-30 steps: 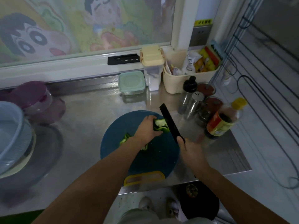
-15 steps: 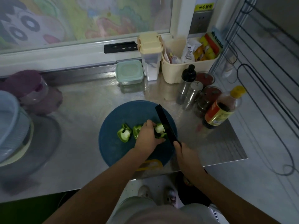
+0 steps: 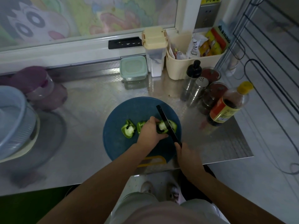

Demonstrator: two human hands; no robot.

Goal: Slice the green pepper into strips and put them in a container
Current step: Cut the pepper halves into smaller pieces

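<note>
A round blue cutting board lies on the steel counter. On it sit green pepper pieces: one loose chunk at the left, a second piece partly under my left hand, and a third piece on the right. My left hand grips that right piece with curled fingers. My right hand holds the handle of a black knife, whose blade crosses the held pepper piece. A pale green lidded container stands at the back of the counter.
Shakers, jars and a sauce bottle crowd the right of the board. A cream caddy and a seasoning box stand at the back. A blue-grey basin and purple lidded tubs are at the left. The counter edge runs near my right hand.
The view tilted down, so the board sits higher in frame. The two left pepper pieces, hidden under my left arm a second ago, are now in view. The knife blade has come down across the held piece.
</note>
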